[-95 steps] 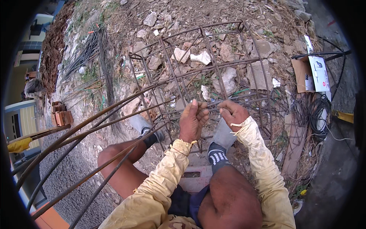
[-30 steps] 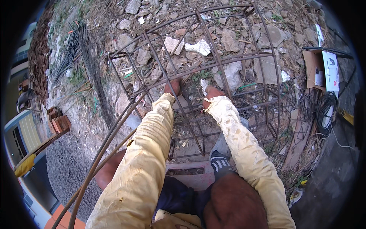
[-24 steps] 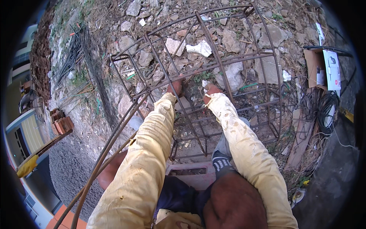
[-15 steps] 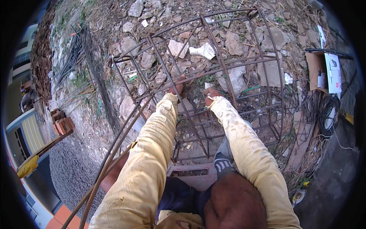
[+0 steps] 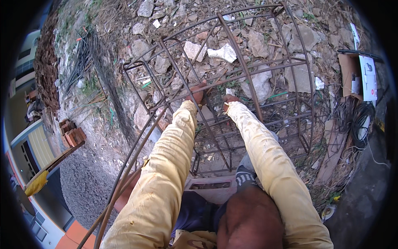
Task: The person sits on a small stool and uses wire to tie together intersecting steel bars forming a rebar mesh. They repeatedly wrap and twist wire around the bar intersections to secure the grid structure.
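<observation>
A long cage of rusty steel rebar (image 5: 248, 71) stands over the rubble, with bars crossing in front of me. At its near long bar, by a crossing rod, my left hand (image 5: 198, 93) is closed round the steel, its fingers partly behind the rods. Just right of it my right hand (image 5: 230, 98) is closed inside the cage's outline, fingers curled downward. What it holds, if anything, is hidden by the hand and cuff. Both arms wear yellow sleeves (image 5: 159, 170).
Long loose rods (image 5: 124, 182) slant past my left arm. Broken stones (image 5: 259, 81) lie under and beyond the cage. Left are gravel (image 5: 85, 186), bricks (image 5: 72, 133) and a wire bundle (image 5: 103, 70); right, an open carton (image 5: 352, 76) and coiled black cable (image 5: 360, 120).
The left hand's fingers now reach farther right along the bar. The right hand has turned slightly, showing less of its fingers. The whole view has shifted a little.
</observation>
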`<state>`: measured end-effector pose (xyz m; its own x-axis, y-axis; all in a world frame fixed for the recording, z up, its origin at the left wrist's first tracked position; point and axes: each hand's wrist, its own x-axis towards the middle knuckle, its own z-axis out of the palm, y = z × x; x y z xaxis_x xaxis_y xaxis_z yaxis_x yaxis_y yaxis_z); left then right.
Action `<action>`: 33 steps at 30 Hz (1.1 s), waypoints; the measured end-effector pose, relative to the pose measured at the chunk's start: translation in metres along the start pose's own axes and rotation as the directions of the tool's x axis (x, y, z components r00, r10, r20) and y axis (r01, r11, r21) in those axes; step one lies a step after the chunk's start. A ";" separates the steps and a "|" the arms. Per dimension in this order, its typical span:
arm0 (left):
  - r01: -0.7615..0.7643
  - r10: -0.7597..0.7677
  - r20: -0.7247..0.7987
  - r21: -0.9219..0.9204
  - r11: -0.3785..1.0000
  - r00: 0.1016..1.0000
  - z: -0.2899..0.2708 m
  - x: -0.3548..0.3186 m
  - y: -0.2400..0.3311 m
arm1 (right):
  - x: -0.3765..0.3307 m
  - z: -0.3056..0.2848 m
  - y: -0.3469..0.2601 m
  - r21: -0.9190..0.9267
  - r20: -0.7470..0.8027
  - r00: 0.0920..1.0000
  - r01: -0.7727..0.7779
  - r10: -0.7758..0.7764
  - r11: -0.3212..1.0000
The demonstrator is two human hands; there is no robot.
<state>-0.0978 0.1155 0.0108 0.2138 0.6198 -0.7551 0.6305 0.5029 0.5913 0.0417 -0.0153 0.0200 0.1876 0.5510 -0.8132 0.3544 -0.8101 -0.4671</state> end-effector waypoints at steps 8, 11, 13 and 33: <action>-0.394 0.370 0.197 0.701 0.595 0.908 -0.018 0.005 -0.012 | -0.002 -0.005 -0.002 0.114 -0.017 0.991 0.136 -0.135 0.984; -0.022 0.016 0.029 0.223 0.975 0.999 -0.005 -0.010 -0.006 | 0.006 -0.002 0.005 0.206 -0.014 0.975 0.220 -0.222 0.954; 0.278 -0.286 0.009 -0.263 0.924 0.958 0.026 -0.050 0.038 | 0.011 -0.005 0.017 0.208 -0.041 0.977 0.212 -0.208 0.955; -0.068 0.231 -0.192 0.611 0.789 0.954 0.027 -0.082 -0.010 | 0.013 -0.013 -0.012 0.062 0.059 0.929 0.362 -0.366 0.930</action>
<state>-0.1011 0.0437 0.0590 0.2063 0.8230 -0.5293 0.9385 -0.0133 0.3450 0.0516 0.0038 0.0193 -0.0094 0.7961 -0.6051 0.3405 -0.5664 -0.7505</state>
